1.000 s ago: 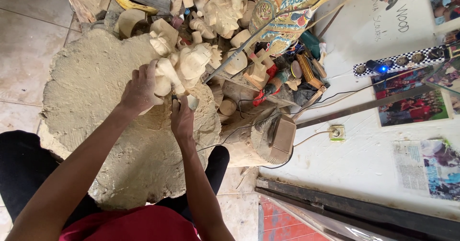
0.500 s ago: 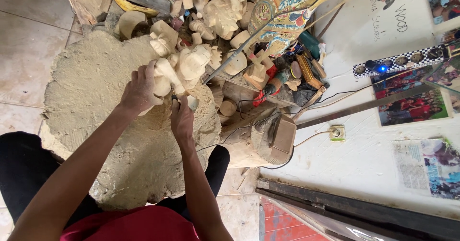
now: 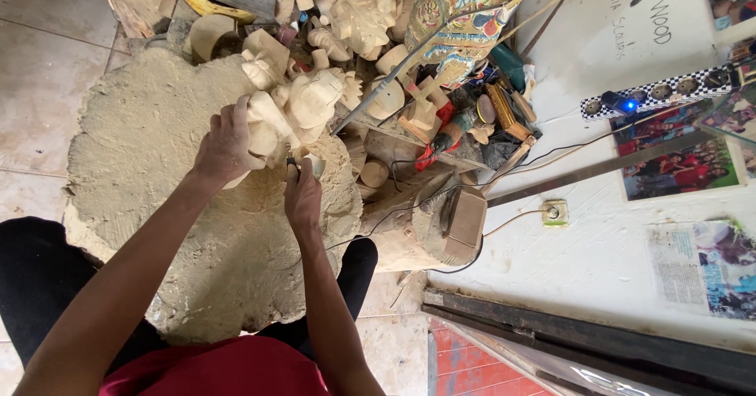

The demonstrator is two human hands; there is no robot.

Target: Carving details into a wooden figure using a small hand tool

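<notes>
My left hand (image 3: 227, 146) was wrapped over a pale, unpainted wood carving (image 3: 264, 128), fingers curled tight around its near end, just left of the frame's centre. The carving rested on a big sawdust-coated stump (image 3: 150, 207) that filled the middle left of the frame. My right hand (image 3: 302, 199) sat just below and right of the carving, closed on a small tool (image 3: 293, 162) whose tip met the wood; I could not tell what kind it was. More bare carvings (image 3: 358, 18) were heaped at the top centre, with a painted figure (image 3: 453, 18) to their right. A checkered power strip (image 3: 669, 90) lay at the upper right.
</notes>
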